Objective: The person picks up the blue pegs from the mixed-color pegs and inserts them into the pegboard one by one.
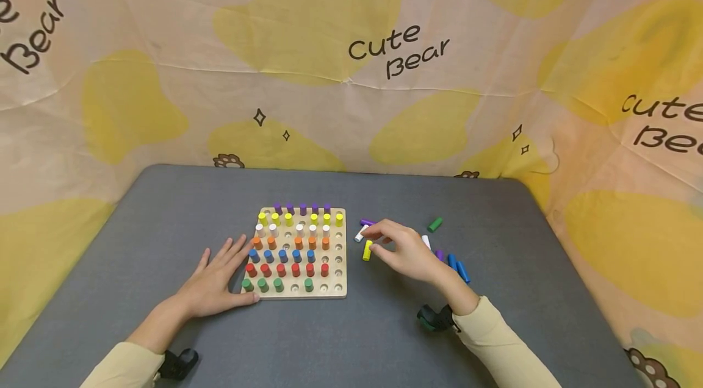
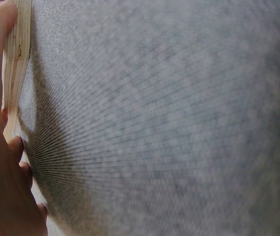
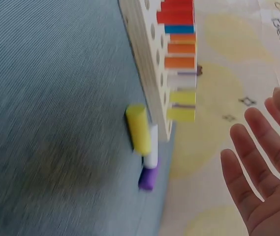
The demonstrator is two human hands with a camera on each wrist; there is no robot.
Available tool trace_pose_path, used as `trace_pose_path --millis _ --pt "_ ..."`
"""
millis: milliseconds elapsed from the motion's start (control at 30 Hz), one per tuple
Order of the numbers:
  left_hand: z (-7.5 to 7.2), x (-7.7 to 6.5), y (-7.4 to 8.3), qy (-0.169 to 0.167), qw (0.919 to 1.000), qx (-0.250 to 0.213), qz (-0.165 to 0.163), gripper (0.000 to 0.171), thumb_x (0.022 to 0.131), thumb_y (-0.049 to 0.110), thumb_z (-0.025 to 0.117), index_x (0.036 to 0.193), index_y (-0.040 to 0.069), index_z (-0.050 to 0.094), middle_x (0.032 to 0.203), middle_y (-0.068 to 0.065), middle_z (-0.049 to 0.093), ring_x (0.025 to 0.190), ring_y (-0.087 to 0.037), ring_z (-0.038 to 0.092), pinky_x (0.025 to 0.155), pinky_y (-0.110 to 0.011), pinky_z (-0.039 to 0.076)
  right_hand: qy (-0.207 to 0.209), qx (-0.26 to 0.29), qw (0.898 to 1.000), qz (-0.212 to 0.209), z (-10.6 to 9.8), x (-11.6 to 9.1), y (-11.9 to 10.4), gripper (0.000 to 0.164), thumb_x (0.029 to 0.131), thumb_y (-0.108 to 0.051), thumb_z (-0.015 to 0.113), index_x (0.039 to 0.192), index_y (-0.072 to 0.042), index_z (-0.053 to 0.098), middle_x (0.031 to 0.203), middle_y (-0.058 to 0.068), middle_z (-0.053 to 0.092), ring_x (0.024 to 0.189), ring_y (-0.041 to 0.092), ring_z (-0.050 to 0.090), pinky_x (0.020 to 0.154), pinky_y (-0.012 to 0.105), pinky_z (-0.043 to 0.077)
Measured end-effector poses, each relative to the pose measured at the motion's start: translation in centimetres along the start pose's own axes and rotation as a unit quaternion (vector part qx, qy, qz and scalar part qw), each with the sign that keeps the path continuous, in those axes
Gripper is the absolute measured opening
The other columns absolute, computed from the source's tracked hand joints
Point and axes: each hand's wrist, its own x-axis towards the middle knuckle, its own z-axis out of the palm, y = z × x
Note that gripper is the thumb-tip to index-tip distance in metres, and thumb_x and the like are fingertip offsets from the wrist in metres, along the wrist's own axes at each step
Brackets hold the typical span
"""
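Observation:
A wooden pegboard [image 1: 331, 279] stands on the table, with rows of purple, yellow, white, orange, blue, red and green pegs upright in it; some holes are bare. My left hand [image 1: 214, 287] lies spread at the board's left side, its thumb at the near-left corner. To the right of the board, my right hand [image 1: 406, 252] hovers over a loose yellow peg [image 1: 367, 251]. The right wrist view shows that hand's fingers [image 3: 250, 172] loosely bent with nothing in them, apart from the yellow peg. Just beyond lie a white peg [image 1: 359, 233] and a purple peg [image 1: 365, 222].
Right of my right hand lie more loose pegs: a green peg [image 1: 435, 224], a white peg [image 1: 426, 242], a purple peg [image 1: 439, 255] and two blue pegs [image 1: 464, 272]. A printed cloth [image 1: 307, 22] hangs behind the grey table [image 1: 357, 339].

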Motion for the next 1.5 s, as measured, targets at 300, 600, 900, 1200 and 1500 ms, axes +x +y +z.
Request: trace_pose_path --millis 300,600,900,1200,1500 --pt "0.1 0.0 -0.1 -0.001 1.0000 0.003 -0.002 0.106 0.067 0.070 0.062 0.148 0.018 0.019 0.153 -0.014 0.016 0.139 -0.040 0.011 0.104 -0.066 0.002 0.033 -0.013 0.999 0.027 -2.4 -2.5 1.3 0.032 0.082 -0.009 0.068 0.113 -0.017 0.061 0.106 0.001 0.064 0.090 0.012 0.059 0.079 0.037 0.051" --pt "0.4 0.0 -0.3 0.002 1.0000 0.005 0.002 0.105 0.068 0.071 0.061 0.149 0.020 0.018 0.153 -0.013 0.016 0.139 -0.040 0.011 0.104 -0.066 0.002 0.046 -0.031 0.996 0.068 -4.1 -4.5 3.0 0.033 0.082 -0.010 0.068 0.114 -0.018 0.061 0.105 -0.003 0.063 0.091 0.018 0.060 0.077 0.039 0.052" --pt "0.6 0.1 -0.6 0.008 0.9999 0.004 0.006 0.105 0.067 0.071 0.062 0.149 0.019 0.019 0.153 -0.013 0.017 0.139 -0.040 0.011 0.104 -0.066 0.001 0.064 -0.041 0.992 0.105 -5.2 -7.2 5.4 0.036 0.082 -0.006 0.067 0.117 -0.009 0.059 0.110 0.006 0.063 0.099 0.025 0.060 0.079 0.045 0.051" --pt "0.5 0.1 -0.5 0.006 1.0000 0.003 0.003 0.105 0.067 0.071 0.062 0.148 0.019 0.019 0.153 -0.013 0.017 0.139 -0.039 0.011 0.104 -0.066 0.001 0.025 -0.074 0.985 0.151 -6.2 -9.8 6.9 0.041 0.083 -0.014 0.068 0.121 -0.009 0.056 0.117 0.006 0.060 0.105 0.024 0.058 0.083 0.044 0.049" --pt "0.3 0.0 -0.3 0.003 1.0000 0.004 0.002 0.105 0.068 0.071 0.061 0.149 0.019 0.019 0.153 -0.013 0.017 0.139 -0.040 0.011 0.104 -0.066 0.001 0.014 -0.098 0.982 0.163 -6.4 -11.6 8.1 0.043 0.083 -0.016 0.069 0.123 -0.011 0.055 0.117 0.001 0.059 0.106 0.020 0.057 0.089 0.032 0.047"
